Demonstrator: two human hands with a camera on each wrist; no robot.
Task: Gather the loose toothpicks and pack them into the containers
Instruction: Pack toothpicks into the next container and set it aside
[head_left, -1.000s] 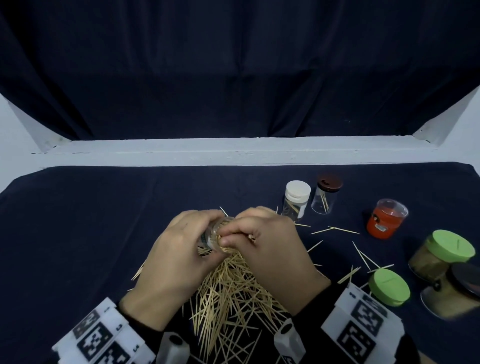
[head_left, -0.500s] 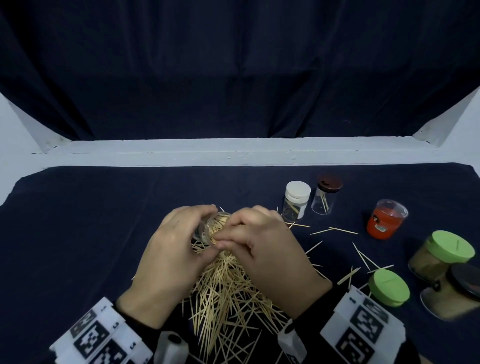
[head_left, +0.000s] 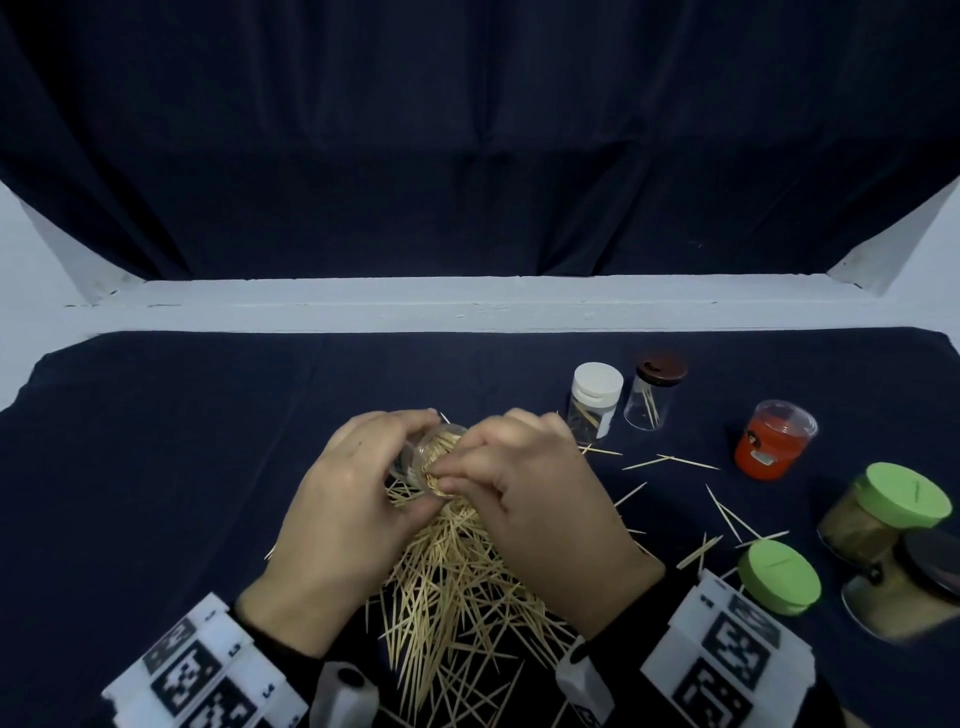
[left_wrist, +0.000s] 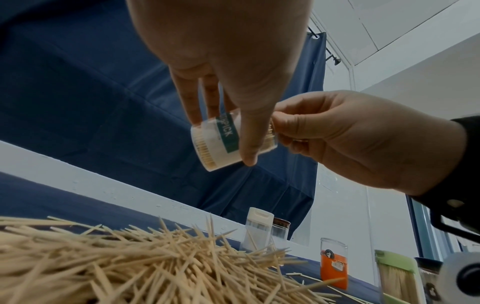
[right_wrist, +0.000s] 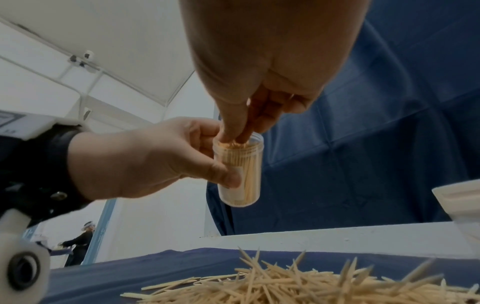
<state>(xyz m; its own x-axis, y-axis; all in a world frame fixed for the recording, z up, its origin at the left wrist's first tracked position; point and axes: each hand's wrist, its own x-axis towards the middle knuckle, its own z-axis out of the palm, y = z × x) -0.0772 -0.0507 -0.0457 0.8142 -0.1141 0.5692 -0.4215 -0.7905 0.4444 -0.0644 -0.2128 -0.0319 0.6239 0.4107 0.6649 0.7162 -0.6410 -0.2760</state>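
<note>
- A dark blue cloth (head_left: 156, 467) covers the table, with a dark curtain (head_left: 467, 156) hung behind it.
- The left hand (head_left: 343, 519) grips a clear toothpick container (right_wrist: 240, 170), thumb and fingers curled round its wall, holding it off the cloth above the toothpick pile (head_left: 457, 587).
- The container is nearly full of toothpicks and open at its mouth.
- The right hand (head_left: 540, 514), just right of the container, has its fingertips (right_wrist: 231, 133) pinched together on the toothpick ends at that mouth.
- Right of the pile lie scattered toothpicks (head_left: 670, 460).
- Beyond them stand a white-capped jar (head_left: 595, 397), a brown-capped jar (head_left: 654, 389), an orange jar (head_left: 774, 439), a green lid (head_left: 779, 577), a green-lidded jar (head_left: 883, 512) and a dark-lidded jar (head_left: 909, 587).
</note>
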